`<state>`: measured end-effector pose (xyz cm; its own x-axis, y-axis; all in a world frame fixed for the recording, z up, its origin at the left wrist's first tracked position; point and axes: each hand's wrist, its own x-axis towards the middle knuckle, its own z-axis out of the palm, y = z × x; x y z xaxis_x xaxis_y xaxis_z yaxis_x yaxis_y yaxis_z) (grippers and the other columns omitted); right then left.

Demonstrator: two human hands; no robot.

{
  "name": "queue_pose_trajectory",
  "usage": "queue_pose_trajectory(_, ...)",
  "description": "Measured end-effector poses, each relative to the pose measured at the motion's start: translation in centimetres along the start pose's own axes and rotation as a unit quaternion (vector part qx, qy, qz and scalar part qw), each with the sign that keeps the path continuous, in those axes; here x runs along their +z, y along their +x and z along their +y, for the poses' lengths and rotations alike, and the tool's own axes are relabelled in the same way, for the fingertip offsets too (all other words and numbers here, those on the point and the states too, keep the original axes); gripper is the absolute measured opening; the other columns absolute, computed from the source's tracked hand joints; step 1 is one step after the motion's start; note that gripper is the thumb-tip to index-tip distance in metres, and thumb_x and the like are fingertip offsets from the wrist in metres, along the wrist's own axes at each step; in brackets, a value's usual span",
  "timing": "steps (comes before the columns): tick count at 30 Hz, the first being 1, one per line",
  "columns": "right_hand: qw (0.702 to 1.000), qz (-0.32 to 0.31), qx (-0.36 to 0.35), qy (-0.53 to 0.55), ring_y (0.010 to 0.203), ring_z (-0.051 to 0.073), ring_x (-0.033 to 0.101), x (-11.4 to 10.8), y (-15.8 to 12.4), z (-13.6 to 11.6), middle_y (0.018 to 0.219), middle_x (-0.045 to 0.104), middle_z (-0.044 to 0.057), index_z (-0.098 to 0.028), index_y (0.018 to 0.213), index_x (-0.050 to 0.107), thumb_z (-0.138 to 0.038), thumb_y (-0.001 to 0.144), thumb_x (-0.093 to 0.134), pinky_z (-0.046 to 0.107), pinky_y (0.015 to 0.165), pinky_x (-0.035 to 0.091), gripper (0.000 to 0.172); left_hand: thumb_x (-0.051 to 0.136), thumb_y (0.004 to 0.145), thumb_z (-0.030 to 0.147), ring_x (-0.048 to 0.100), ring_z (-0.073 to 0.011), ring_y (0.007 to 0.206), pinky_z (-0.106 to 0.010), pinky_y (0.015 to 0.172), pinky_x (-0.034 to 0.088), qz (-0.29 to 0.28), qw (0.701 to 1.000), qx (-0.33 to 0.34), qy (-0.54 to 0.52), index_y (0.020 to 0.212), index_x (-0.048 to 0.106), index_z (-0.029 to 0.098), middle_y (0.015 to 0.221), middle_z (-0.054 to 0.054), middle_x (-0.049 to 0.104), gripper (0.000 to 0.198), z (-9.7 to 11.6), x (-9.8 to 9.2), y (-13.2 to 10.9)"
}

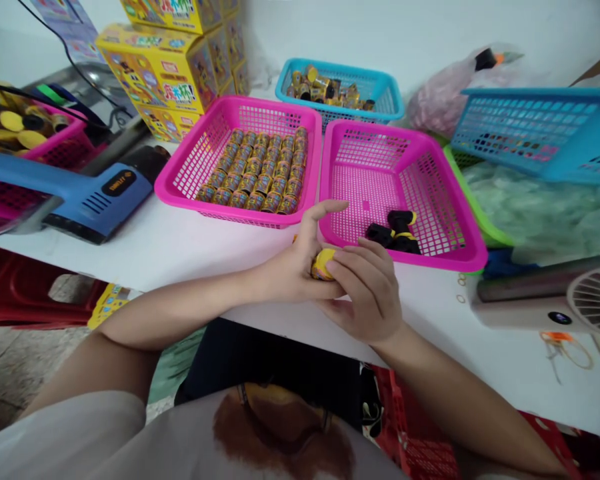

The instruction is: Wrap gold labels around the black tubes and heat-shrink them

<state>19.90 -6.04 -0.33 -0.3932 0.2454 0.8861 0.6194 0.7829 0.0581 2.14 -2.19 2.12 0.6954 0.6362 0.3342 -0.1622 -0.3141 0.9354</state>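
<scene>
In front of the two pink baskets, a small yellow cylinder (323, 265) with a printed side is between my hands. My left hand (300, 263) is wrapped around it, the index finger raised and pointing away from it. The fingers of my right hand (367, 287) are closed on its right side and partly cover it. Just beyond my left hand, the left pink basket (177, 188) holds rows of similar printed cylinders (253, 175). Beyond my right hand, the right pink basket (460, 243) contains several black pieces with yellow bands (397, 233).
A blue heat gun (100, 197) lies at the left, near stacked yellow boxes (153, 67). Small pieces fill part of a blue basket (390, 90) at the back. A fan (545, 297) stands at the right. The table's front edge runs below my forearms.
</scene>
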Motion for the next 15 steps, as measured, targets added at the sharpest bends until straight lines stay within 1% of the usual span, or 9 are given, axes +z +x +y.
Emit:
queue_pose_trajectory(3,1.0,0.012,-0.024,0.007,0.117,0.027,0.068,-0.3,-0.2,0.3,0.12,0.071,0.009,-0.023,0.117,0.07,-0.022,0.091,0.073,0.054,0.107,0.062,0.026,0.07,0.091,0.024,0.062,-0.0109,0.059,-0.022,0.053,0.052,-0.007,1.0,0.022,0.009,0.153,0.01,0.025,0.079,0.008,0.059,0.087,0.3,-0.1,0.0)
queue_pose_trajectory(6,0.999,-0.004,-0.043,0.018,0.117,0.025,0.069,-0.8,-0.1,0.5,0.12,0.072,0.006,-0.026,0.112,0.071,-0.02,0.094,0.069,0.053,0.107,0.062,0.019,0.073,0.088,0.019,0.071,-0.0139,0.072,-0.024,0.063,0.06,-0.034,0.999,0.024,0.016,0.153,0.011,0.025,0.087,0.004,0.068,0.09,0.4,-0.4,-0.1)
queue_pose_trajectory(9,0.997,-0.025,-0.063,0.046,0.118,0.024,0.07,-1.4,0.2,0.7,0.118,0.073,0.005,-0.027,0.111,0.07,-0.021,0.098,0.06,0.05,0.1,0.066,0.017,0.077,0.087,0.019,0.074,-0.013,0.068,-0.022,0.062,0.062,-0.072,0.997,0.033,0.021,0.155,0.017,0.025,0.087,0.003,0.072,0.09,0.3,-0.8,-0.3)
queue_pose_trajectory(11,0.994,-0.04,-0.072,0.074,0.12,0.023,0.07,-1.8,0.4,0.7,0.117,0.073,0.007,-0.024,0.109,0.069,-0.02,0.101,0.055,0.047,0.099,0.067,0.017,0.078,0.086,0.021,0.074,-0.0136,0.069,-0.022,0.061,0.062,-0.092,0.995,0.044,0.019,0.156,0.021,0.024,0.088,0.003,0.072,0.09,0.2,-1.0,-0.4)
queue_pose_trajectory(12,0.992,-0.048,-0.074,0.088,0.121,0.023,0.069,-1.9,0.5,0.7,0.118,0.073,0.008,-0.023,0.109,0.069,-0.02,0.102,0.053,0.045,0.101,0.066,0.018,0.079,0.085,0.022,0.076,-0.0154,0.077,-0.023,0.065,0.063,-0.099,0.994,0.043,0.02,0.156,0.023,0.024,0.093,0.001,0.073,0.09,0.2,-1.1,-0.5)
queue_pose_trajectory(13,0.991,-0.051,-0.077,0.1,0.122,0.023,0.069,-2.0,0.5,0.7,0.118,0.073,0.009,-0.021,0.109,0.069,-0.02,0.102,0.052,0.045,0.102,0.065,0.018,0.079,0.084,0.023,0.078,-0.0178,0.088,-0.026,0.072,0.065,-0.107,0.993,0.037,0.024,0.155,0.025,0.025,0.102,-0.002,0.073,0.089,0.3,-1.2,-0.4)
queue_pose_trajectory(15,0.988,-0.048,-0.083,0.119,0.123,0.023,0.069,-1.8,0.6,0.7,0.117,0.073,0.009,-0.017,0.112,0.068,-0.02,0.103,0.051,0.044,0.105,0.064,0.02,0.078,0.085,0.024,0.075,-0.0218,0.111,-0.03,0.087,0.066,-0.129,0.991,0.021,0.031,0.152,0.026,0.026,0.12,-0.008,0.069,0.085,0.5,-1.4,-0.3)
